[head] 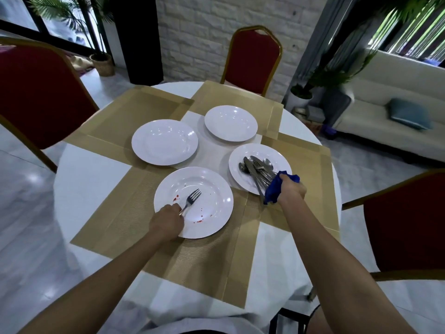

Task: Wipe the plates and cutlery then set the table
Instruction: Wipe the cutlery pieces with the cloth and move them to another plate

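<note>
Pinching the handle of a silver metal fork (191, 201) in the curled fingers of the left hand (166, 221), tines pointing away from the person and hanging over the well of the nearest round white ceramic plate (225, 208). Showing small red specks across that plate's well, on both sides of the fork. Holding the left hand over the plate's near-left rim.

Gripping a crumpled blue cloth (272, 191) in the right hand (291, 190), fingers closing round it, at the near edge of a second round white plate (281, 156) to the right. Wrapping the cloth about the handle end of at least one piece from the pile of silver knives, forks and spoons (256, 168) heaped on that plate, leaving one handle tip protruding below the cloth. Working with the two hands well apart, each clamping its own item.

Carrying two further round white plates, one at the left (165, 142) and one at the far side (231, 122), both looking clean. Supporting all four plates on gold woven rectangular placemats (202, 266) overlapping on a round white counter (79, 179).

Standing around the counter: three red upholstered chairs in gold frames, at the left (41, 92), the far side (252, 61) and the right (407, 225). Lying beyond, at the right: a cream sofa (397, 92) bearing a blue cushion (409, 113).
</note>
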The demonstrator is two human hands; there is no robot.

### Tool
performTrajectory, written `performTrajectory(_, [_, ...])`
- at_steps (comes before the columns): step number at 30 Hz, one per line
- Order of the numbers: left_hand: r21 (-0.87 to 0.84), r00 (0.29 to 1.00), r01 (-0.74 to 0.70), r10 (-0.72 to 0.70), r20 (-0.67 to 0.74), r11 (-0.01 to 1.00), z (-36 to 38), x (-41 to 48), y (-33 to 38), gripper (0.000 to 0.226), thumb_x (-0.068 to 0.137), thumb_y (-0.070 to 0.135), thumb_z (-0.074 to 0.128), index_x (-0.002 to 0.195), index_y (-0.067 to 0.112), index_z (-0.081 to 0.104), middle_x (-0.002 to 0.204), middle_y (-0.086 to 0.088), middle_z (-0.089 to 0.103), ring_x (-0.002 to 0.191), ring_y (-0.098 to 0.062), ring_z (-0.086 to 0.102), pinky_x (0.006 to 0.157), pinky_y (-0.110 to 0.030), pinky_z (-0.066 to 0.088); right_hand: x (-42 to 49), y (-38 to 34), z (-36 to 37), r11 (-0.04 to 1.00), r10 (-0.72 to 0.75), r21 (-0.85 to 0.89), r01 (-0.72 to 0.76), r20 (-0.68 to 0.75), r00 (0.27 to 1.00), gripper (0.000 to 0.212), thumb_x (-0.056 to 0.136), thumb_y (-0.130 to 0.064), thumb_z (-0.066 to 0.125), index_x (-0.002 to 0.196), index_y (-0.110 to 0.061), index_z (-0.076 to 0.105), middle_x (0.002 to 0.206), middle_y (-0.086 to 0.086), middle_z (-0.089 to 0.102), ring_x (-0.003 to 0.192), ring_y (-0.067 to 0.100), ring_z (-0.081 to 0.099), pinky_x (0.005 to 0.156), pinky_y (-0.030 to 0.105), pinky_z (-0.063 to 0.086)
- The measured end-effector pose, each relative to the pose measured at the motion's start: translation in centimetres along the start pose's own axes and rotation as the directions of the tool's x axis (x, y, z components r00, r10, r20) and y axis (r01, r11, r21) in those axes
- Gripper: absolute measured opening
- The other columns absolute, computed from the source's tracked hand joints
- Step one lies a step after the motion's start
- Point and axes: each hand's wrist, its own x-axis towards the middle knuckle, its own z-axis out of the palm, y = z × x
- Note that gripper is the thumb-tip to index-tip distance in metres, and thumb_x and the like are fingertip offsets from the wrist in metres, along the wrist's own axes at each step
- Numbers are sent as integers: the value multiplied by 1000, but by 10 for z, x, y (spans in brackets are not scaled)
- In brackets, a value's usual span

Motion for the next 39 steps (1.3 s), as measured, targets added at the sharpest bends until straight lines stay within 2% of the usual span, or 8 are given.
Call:
performTrajectory(9, [-527, 998, -64, 59, -26, 847, -41, -8, 29, 27, 102, 24, 32, 106, 17, 58, 73, 1, 59, 61, -9, 51, 57, -24, 39, -34, 2, 25, 769, -476, -323, 551, 286, 832, 10, 78, -26, 70, 82, -24, 61, 87, 3, 68, 78, 26, 63, 72, 32, 51])
performTrajectory(13, [-634, 993, -86, 119, 9, 769, -47, -15, 56, 31, 103, 25, 31, 97, 17, 60, 66, 2, 51, 53, -8, 41, 47, -20, 30, -78, 15, 44, 583, -472, -152, 798, 737, 485, 12, 81, -22, 74, 90, -19, 68, 89, 0, 65, 74, 8, 60, 69, 21, 47])
performTrajectory(17, [-736, 994, -56, 106, 21, 675, -49, -18, 66, 33, 103, 26, 30, 90, 15, 58, 62, 1, 43, 51, -12, 34, 46, -22, 25, -89, 29, 61, 250, -502, -106, 962, 836, 222, 18, 81, -26, 75, 96, -16, 72, 99, 1, 58, 87, 12, 55, 79, 23, 42])
performTrajectory(21, [-728, 994, -98, 102, -39, 678, -47, -21, 66, 33, 103, 25, 32, 85, 19, 59, 59, 2, 43, 52, -11, 37, 47, -24, 27, -85, 22, 68, 88, -624, -257, 962, 739, 254, 23, 85, -34, 68, 105, -21, 70, 106, -4, 56, 91, 13, 56, 69, 30, 47])
performTrajectory(26, [-713, 996, -79, 24, -88, 697, -51, -17, 68, 34, 103, 24, 30, 80, 23, 55, 65, 1, 49, 60, -13, 44, 55, -25, 34, -91, 38, 67, -12, -607, -81, 997, 793, 57, 21, 83, -29, 71, 100, -16, 71, 98, -1, 58, 82, 19, 60, 66, 37, 52])
performTrajectory(31, [-677, 989, -138, 69, -128, 723, -56, -20, 65, 32, 103, 20, 33, 80, 19, 55, 67, 0, 51, 68, -16, 48, 63, -23, 38, -86, 17, 70, 107, -678, -205, 973, 701, 222, 21, 85, -30, 69, 100, -16, 69, 101, 0, 57, 86, 21, 59, 69, 36, 50])
performTrajectory(35, [-664, 986, -159, 79, -148, 730, -65, -18, 68, 33, 103, 22, 30, 79, 17, 52, 64, 0, 47, 60, -15, 41, 56, -25, 31, -96, 19, 69, -40, -627, -46, 998, 779, 10, 22, 83, -28, 72, 98, -13, 70, 98, 3, 60, 80, 22, 60, 67, 38, 52])
performTrajectory(39, [-639, 981, -183, 92, -172, 747, -64, -21, 65, 32, 102, 22, 32, 81, 15, 56, 66, -1, 52, 60, -16, 44, 57, -26, 33, -90, 3, 73, 162, -677, -204, 965, 689, 259, 21, 85, -31, 69, 100, -16, 68, 101, 0, 57, 87, 19, 57, 72, 31, 45])
